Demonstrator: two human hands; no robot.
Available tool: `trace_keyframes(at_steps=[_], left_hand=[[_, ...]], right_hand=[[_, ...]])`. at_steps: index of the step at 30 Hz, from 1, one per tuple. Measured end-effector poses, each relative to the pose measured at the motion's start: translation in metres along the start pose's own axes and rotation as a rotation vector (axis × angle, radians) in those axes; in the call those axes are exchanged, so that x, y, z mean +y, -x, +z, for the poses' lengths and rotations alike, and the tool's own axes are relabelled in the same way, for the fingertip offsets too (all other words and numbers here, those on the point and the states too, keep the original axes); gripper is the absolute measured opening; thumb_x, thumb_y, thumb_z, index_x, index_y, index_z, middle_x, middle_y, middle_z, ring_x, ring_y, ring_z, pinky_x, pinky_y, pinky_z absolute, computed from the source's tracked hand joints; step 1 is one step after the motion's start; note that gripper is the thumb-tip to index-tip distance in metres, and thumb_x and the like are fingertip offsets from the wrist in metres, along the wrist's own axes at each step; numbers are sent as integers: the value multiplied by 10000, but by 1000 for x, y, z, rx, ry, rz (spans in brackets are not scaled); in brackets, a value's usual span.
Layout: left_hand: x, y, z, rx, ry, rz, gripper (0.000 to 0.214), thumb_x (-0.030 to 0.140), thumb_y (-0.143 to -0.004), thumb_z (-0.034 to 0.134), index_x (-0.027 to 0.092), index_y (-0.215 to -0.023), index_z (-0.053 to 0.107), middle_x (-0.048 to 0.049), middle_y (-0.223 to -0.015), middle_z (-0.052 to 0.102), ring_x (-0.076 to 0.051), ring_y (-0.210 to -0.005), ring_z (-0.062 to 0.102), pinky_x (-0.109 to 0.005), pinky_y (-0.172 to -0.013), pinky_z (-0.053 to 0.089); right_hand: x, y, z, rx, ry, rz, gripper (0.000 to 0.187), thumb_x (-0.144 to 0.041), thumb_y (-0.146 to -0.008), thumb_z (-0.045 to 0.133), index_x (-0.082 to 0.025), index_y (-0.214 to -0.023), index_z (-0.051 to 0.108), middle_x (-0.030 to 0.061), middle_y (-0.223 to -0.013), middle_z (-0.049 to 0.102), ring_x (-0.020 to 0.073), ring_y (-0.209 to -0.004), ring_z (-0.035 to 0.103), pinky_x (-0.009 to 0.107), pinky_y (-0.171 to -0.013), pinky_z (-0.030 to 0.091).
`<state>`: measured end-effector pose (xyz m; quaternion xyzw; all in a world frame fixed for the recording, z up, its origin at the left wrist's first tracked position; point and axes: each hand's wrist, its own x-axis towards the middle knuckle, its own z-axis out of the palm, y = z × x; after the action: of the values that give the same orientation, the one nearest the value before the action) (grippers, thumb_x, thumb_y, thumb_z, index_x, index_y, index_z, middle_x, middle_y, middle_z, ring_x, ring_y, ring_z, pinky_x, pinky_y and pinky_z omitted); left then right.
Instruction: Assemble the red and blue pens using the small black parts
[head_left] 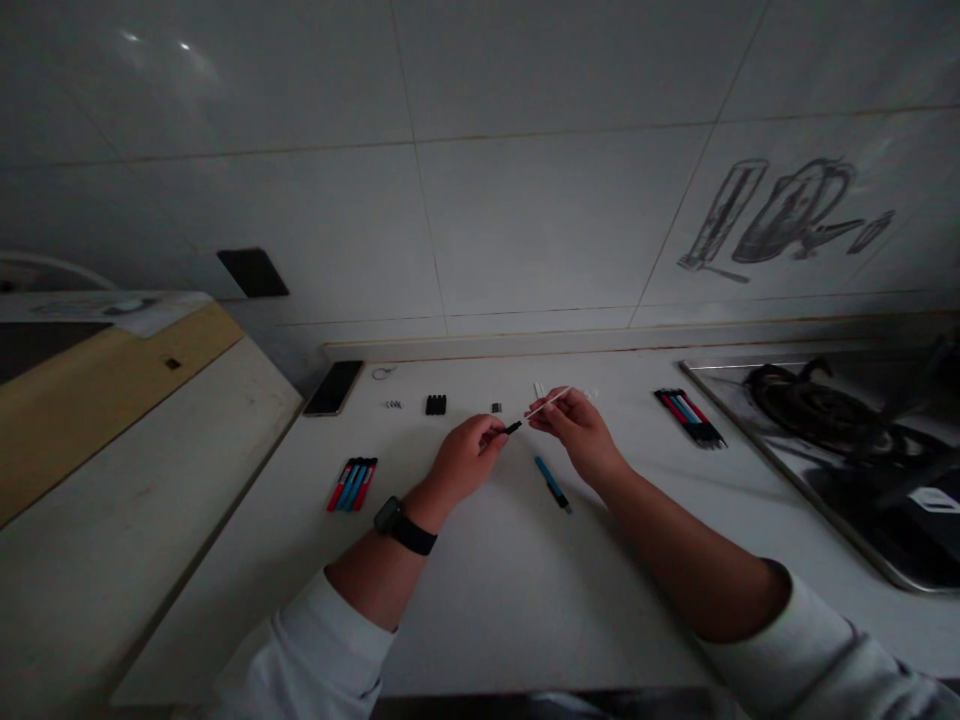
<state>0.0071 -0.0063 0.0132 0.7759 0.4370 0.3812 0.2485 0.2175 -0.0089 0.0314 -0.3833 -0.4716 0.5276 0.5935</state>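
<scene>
My left hand (466,460) is closed in a pinch on a small black pen tip piece (512,428), above the white counter (495,590). My right hand (577,425) pinches a thin white pen refill (547,402), its end close to the black piece. A blue pen barrel (552,483) lies on the counter just below my right hand. A black watch (401,524) sits on my left wrist.
Red and blue pens (352,484) lie at the left, another bundle of pens (690,416) at the right. Small black caps (436,404), springs (393,405) and a phone (334,387) lie near the tiled wall. A gas stove (840,440) stands at the right.
</scene>
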Motion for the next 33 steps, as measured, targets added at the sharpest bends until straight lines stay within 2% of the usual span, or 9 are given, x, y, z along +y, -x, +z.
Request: trace_keyframes(at_steps=[7,11,18,23,25,27,30,33], left_hand=[[6,0,-1,-34,50,18,83,217,-949,628,212,-1013,680,-48,-1008,752,-186,-931,714,-325,-850,576],[6,0,-1,-49,47,27,97,214,-942,642,218,-1027,687,-43,-1010,762,-190,-939,720,-336,-880,572],[-1,0,2,-36,49,25,104,218,-948,639,213,-1040,689,-41,-1004,763,-179,-918,721,-323,-864,572],[4,0,0,-50,38,12,91,214,-944,641,211,-1022,688,-50,-1001,764,-184,-922,722,-329,-863,576],[6,0,-1,-32,29,1,96,211,-945,637,209,-1029,683,-52,-1014,764,-185,-932,721,-329,-863,574],[5,-1,-2,-2,7,-10,112,206,-944,634,209,-1047,677,-56,-1028,762,-187,-940,718,-339,-872,572],[3,-1,-3,33,-29,-16,130,199,-944,628,210,-1066,671,-61,-1044,759,-190,-946,716,-350,-883,566],[2,-1,-3,34,-46,-19,125,198,-945,624,211,-1061,667,-56,-1029,755,-186,-931,714,-337,-860,564]], right_hand=[[4,6,7,-104,90,57,327,-498,-770,808,-238,-859,631,29,-977,709,179,-926,669,382,-889,563],[5,7,8,-151,161,39,318,-503,-766,803,-233,-847,656,3,-866,673,163,-836,641,353,-837,552],[4,6,5,-54,132,25,373,-597,-803,749,-245,-898,670,6,-820,684,165,-792,657,365,-829,556],[5,2,2,-68,249,-13,386,-622,-811,716,-246,-893,678,21,-822,690,183,-791,657,367,-804,550],[3,1,-3,-58,387,-32,374,-612,-837,683,-249,-924,665,20,-813,692,182,-762,648,347,-749,535],[-2,1,-11,-76,655,-42,327,-570,-844,690,-253,-917,659,23,-791,696,178,-706,624,322,-685,494],[-11,6,-19,-223,1114,-8,268,-482,-779,776,-249,-761,645,44,-714,685,184,-640,589,312,-634,424],[-14,15,-20,-391,1360,45,249,-385,-740,802,-241,-655,617,67,-688,680,212,-659,612,315,-627,390]])
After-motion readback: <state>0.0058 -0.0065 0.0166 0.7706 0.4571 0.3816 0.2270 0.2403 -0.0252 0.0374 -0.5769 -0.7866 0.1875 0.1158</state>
